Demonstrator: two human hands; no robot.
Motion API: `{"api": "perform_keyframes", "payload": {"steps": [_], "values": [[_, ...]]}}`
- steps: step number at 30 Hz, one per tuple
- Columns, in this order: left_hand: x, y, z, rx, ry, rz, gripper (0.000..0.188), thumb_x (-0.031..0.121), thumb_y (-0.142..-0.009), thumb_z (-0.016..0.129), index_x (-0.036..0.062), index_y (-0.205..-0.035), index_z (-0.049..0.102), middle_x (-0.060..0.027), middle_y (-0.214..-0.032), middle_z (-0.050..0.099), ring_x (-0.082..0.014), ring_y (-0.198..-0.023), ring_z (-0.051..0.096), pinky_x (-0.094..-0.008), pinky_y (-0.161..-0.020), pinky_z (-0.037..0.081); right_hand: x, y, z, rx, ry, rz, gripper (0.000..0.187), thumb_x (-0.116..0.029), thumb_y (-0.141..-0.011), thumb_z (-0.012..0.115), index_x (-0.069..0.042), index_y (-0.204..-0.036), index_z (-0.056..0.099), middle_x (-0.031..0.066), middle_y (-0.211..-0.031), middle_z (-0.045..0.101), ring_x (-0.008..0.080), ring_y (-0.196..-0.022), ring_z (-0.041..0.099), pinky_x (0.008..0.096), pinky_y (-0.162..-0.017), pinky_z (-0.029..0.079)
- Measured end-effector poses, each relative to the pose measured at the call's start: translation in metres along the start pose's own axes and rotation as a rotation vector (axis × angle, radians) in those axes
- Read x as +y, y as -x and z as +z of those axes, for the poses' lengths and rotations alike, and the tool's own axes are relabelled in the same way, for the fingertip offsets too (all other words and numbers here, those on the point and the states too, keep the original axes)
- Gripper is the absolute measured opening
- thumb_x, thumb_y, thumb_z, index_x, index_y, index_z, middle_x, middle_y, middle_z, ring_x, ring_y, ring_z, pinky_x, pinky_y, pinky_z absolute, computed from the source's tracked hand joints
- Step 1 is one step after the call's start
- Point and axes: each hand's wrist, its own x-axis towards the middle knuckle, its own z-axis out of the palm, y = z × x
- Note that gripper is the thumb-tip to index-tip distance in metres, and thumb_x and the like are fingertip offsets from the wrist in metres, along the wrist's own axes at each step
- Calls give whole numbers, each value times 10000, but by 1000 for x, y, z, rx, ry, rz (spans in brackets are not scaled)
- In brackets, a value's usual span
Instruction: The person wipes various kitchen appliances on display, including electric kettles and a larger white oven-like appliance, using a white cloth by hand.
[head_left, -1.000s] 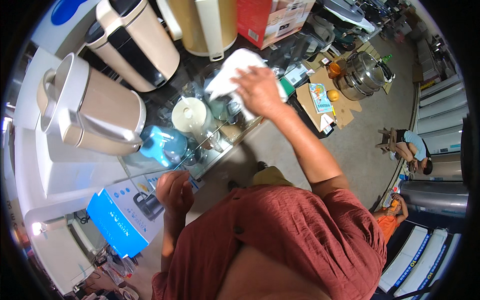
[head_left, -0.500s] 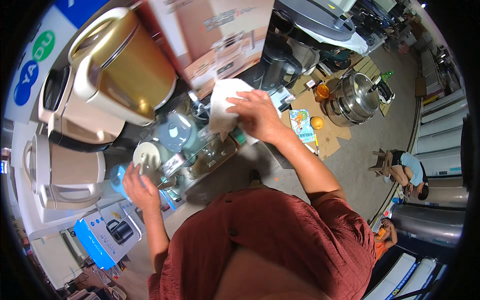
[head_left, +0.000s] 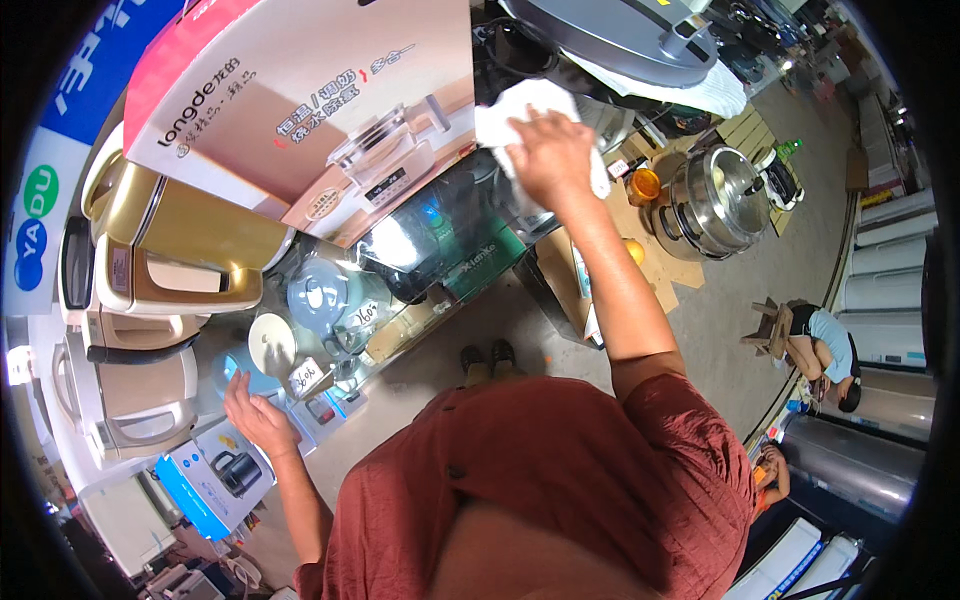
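My right hand is spread over a white cloth, pressing it at the right end of the glass display counter. What lies directly under the cloth is mostly hidden. Close to its left stands a large pink-and-beige appliance box with a glass kettle pictured on it. My left hand is empty, fingers apart, beside a blue round lid-like thing. Near that hand are a cream round lid and a grey-blue lid, seen through or on the glass.
Gold and beige jug-shaped appliances crowd the left side. A blue-and-white kettle box stands low at left. On the right are a steel pot, an orange jar and cardboard. A person sits farther off.
My right hand has carried the cloth rightward and farther away along the counter. The left hand has dropped slightly down and left. The view has shifted, so more of the appliance box shows.
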Motion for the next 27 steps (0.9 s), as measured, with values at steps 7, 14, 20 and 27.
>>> {"api": "perform_keyframes", "payload": {"steps": [7, 14, 20, 27], "values": [[-3, -1, 4, 12, 0, -3, 389, 200, -895, 369, 14, -1130, 618, -170, -1233, 576, -360, -1131, 522, -460, -1031, 337, 6, -21, -5, -79, 6, -18, 473, -429, -899, 509, -211, -1315, 565, 102, -1451, 450, 325, -1319, 404, 544, -1040, 292], [-2, -1, 3, 25, -8, 4, 383, 213, -909, 375, 6, -1115, 624, -177, -1207, 587, -365, -1112, 529, -463, -1010, 353, -2, 12, -24, -260, 202, 135, 445, -364, -942, 480, -190, -1350, 519, 101, -1426, 465, 325, -1263, 437, 573, -968, 343], [-1, -2, 0, 32, 4, 20, 331, 168, -909, 421, -2, -1106, 625, -177, -1198, 593, -367, -1093, 536, -459, -969, 383, -4, 21, -16, 5, -33, -47, 355, -302, -871, 595, -179, -1203, 624, 84, -1318, 551, 308, -1200, 475, 522, -911, 367], [56, -11, -7, 134, 216, 248, 257, 93, -870, 485, 14, -1071, 624, -176, -1185, 598, -354, -1073, 552, -443, -926, 409, 38, 58, -37, 171, -7, -62, 320, -113, -777, 663, -98, -1096, 635, 121, -1050, 620, 322, -971, 558, 419, -760, 488]]}}
